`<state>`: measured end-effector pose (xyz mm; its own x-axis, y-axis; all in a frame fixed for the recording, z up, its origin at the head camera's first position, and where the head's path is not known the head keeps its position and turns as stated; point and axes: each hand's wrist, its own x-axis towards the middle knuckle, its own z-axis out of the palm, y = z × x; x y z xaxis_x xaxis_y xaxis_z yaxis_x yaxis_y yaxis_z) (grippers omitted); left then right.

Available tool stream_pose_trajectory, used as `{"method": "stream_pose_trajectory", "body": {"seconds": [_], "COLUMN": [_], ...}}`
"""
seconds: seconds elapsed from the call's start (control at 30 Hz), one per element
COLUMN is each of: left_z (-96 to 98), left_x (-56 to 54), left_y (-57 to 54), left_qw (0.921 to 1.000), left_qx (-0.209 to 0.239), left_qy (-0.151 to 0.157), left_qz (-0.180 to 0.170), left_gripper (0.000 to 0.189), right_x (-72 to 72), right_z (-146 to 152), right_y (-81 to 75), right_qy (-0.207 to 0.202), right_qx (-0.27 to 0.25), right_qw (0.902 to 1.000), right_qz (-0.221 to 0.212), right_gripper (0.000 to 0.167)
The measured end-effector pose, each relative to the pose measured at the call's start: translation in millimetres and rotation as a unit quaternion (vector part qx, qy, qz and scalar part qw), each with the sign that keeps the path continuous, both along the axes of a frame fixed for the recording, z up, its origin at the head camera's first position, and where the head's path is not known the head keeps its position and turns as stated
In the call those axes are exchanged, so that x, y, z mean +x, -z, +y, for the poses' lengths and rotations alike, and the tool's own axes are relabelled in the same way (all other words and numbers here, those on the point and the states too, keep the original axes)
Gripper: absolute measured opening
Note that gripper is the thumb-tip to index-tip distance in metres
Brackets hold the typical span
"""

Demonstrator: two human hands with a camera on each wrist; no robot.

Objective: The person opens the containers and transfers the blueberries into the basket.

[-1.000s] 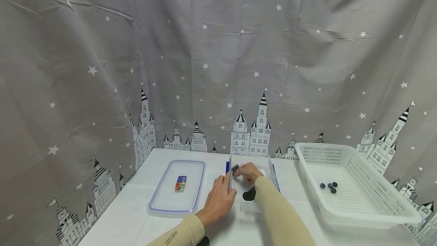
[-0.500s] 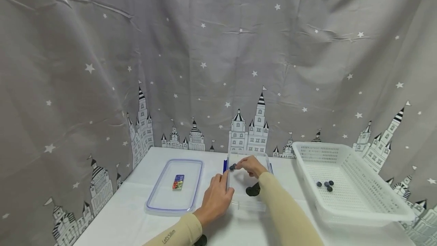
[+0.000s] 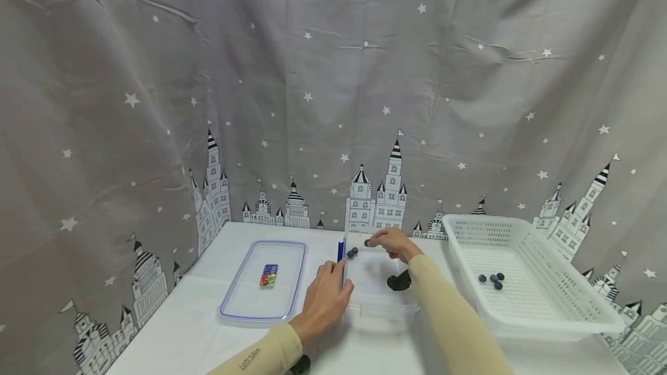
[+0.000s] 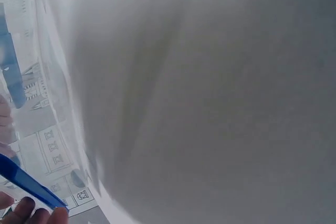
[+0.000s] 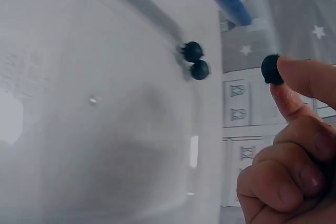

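Note:
In the head view my right hand (image 3: pixel 392 243) is above the far part of a clear plastic container (image 3: pixel 372 309). Its thumb and index finger pinch one dark blueberry (image 5: pixel 271 69); the other fingers are curled. Two more blueberries (image 5: pixel 196 60) lie close together inside the container, at its far left corner. My left hand (image 3: pixel 324 297) rests along the container's left side, fingers fairly straight, with fingertips and thumb at the wall. Beside those fingertips, a blue latch (image 4: pixel 29 182) shows in the left wrist view. Most of the left hand is outside that view.
A white perforated basket (image 3: pixel 560 331) with several blueberries (image 3: pixel 494 278) stands to the right. To the left lies a blue-edged lid (image 3: pixel 245 300) bearing a colourful label (image 3: pixel 268 276). Behind the white table (image 3: pixel 198 328) hangs a grey curtain (image 3: pixel 292 74) with stars and castles.
My right hand has risen and moved right, away from the berries in the corner, with one blueberry between its fingertips. My left hand has stayed at the container's side.

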<state>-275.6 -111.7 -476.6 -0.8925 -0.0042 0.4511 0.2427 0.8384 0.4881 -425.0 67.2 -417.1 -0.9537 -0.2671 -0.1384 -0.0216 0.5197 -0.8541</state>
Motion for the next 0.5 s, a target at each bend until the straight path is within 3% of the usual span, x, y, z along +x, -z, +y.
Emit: {"method": "stream_pose_trajectory", "body": {"seconds": [0.2,0.5], "left_z": [-2.0,-0.7], "left_x": [0.7,0.3], "left_y": [1.6,4.9], "left_qw": [0.9997,0.9995], "left_qx": [0.019,0.012], "left_qy": [0.013,0.024], "left_qz": [-0.005,0.017], "left_gripper": [0.055,0.055], "right_x": [-0.1,-1.7], "right_z": [11.8,36.4], "right_y": [-16.9,-35.0], "right_qy": [-0.02,-0.026], "right_qx": [-0.015,-0.027], "right_qw": [0.9997,0.9991], "right_qz": [0.006,0.016], "right_gripper": [0.027,0.034]}}
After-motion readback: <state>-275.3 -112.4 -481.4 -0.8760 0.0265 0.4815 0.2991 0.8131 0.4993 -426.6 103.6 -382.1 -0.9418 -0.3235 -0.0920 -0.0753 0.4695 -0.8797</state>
